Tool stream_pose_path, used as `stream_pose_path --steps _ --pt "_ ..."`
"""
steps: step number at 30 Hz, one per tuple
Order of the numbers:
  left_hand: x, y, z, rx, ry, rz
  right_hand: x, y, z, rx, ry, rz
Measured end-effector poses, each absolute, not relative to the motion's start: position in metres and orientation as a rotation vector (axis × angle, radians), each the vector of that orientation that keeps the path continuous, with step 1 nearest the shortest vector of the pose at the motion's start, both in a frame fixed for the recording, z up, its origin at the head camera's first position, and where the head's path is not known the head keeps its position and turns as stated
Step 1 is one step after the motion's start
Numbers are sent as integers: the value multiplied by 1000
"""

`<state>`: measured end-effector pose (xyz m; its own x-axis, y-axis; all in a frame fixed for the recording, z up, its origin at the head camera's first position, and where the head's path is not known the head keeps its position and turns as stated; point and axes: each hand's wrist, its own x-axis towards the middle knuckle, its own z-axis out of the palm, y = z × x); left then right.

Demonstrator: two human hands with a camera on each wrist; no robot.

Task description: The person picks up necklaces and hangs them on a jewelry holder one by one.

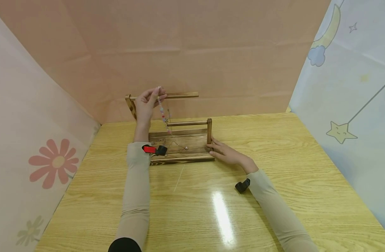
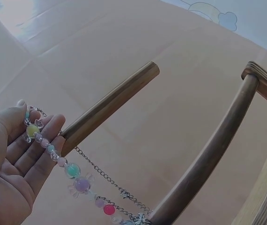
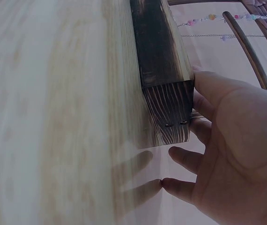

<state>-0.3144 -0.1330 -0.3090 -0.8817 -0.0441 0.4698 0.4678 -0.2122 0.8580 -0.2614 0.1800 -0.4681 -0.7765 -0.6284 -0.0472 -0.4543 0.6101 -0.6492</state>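
Note:
A string of pastel candy-shaped beads [image 2: 72, 170], on a chain with a clasp, hangs from my left hand [image 1: 146, 105]. Thumb and fingertips pinch its upper end beside the upper bar [image 1: 183, 95] of a wooden jewelry stand. Lower down, the beads hang past the front bar [image 1: 187, 123]. My right hand [image 1: 228, 154] holds the right end of the stand [image 1: 209, 131], thumb and fingers about its side piece, the other fingers spread near the tabletop in the right wrist view. My left arm covers the stand's left part.
In the stand's tray [image 1: 197, 140] lie thin chains and a small round pendant [image 1: 186, 148]. Its dark front rail [image 1: 183, 160] faces me on the wooden table [image 1: 274, 210]. A peach backdrop [image 1: 227, 52] rises right behind, with patterned sheets at both sides.

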Motion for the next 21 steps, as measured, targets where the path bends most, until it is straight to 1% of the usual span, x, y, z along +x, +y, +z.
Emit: stream_pose_path --steps 21 --pt "-314 -142 -310 -433 -1668 -2157 -262 182 -468 -871 2561 -923"
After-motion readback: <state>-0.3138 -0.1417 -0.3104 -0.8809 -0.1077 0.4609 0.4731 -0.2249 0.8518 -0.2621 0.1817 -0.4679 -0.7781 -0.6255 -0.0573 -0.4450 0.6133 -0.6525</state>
